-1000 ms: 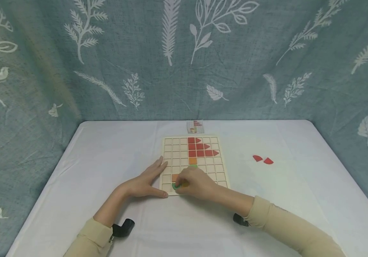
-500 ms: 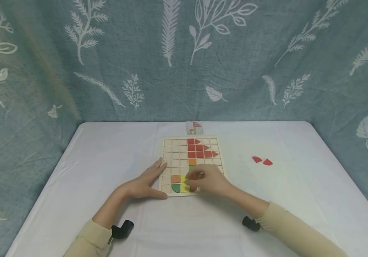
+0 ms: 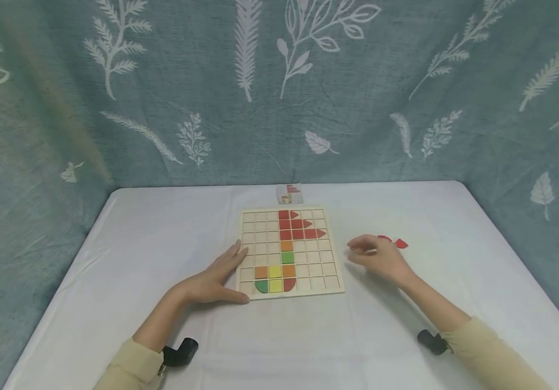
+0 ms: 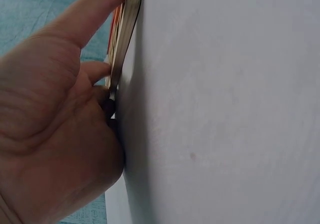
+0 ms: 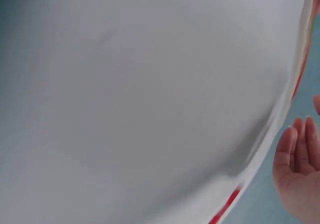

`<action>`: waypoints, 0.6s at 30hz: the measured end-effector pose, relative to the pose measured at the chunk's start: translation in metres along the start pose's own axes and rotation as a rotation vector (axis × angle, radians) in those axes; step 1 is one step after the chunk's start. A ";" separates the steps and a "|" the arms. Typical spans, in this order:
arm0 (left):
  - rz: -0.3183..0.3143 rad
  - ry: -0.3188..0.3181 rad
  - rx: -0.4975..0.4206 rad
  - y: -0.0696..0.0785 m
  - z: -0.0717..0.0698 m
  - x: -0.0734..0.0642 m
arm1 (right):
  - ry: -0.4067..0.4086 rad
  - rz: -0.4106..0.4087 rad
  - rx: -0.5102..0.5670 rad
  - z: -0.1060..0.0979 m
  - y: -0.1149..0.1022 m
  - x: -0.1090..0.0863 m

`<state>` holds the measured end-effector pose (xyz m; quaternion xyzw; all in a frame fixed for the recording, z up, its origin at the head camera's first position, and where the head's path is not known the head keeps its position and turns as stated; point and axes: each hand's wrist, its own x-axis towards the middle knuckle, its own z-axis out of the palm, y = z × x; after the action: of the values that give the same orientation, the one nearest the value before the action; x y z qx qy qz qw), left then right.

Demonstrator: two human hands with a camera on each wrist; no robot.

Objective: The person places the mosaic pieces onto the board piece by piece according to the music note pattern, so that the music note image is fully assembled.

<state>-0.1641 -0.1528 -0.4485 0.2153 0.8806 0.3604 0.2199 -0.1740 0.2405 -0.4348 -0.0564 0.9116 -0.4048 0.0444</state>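
Note:
A square wooden grid board (image 3: 311, 273) lies flat, with red, orange, green and yellow tiles in several of its cells. My left hand (image 3: 213, 280) rests along its left edge, fingers spread and thumb at the near corner. In the left wrist view the thumb and fingertips touch the board's side (image 4: 127, 33). To the right of the board, over the cloth, is my right hand (image 3: 382, 260), fingers loosely bent and holding nothing. Just behind it lie two red quarter-round tiles, one partly hidden (image 3: 384, 237) and the other (image 3: 401, 244) in plain sight.
A small pattern card (image 3: 289, 194) lies beyond the board's far edge. White cloth (image 3: 284, 341) covers the table. A leaf-print curtain (image 3: 231, 135) hangs behind and at both sides. Black camera mounts (image 3: 180, 353) sit at both wrists.
My right hand has left the tiles at the board's lower rows and moved right, beside the loose red tiles. Green, yellow and red tiles there are uncovered. My left hand stays at the board.

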 end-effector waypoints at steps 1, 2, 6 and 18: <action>0.001 0.002 -0.003 0.000 0.000 -0.001 | 0.023 0.010 -0.031 -0.008 0.007 0.000; 0.003 0.003 -0.005 0.000 0.000 -0.001 | 0.042 0.022 -0.058 -0.016 0.013 -0.001; -0.004 0.003 -0.007 0.001 -0.001 -0.002 | 0.124 0.064 -0.156 -0.044 0.034 -0.004; 0.006 -0.003 -0.009 0.000 -0.003 -0.003 | 0.129 0.082 -0.230 -0.063 0.053 0.001</action>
<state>-0.1639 -0.1563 -0.4460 0.2176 0.8779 0.3646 0.2213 -0.1866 0.3224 -0.4323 0.0022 0.9545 -0.2983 -0.0044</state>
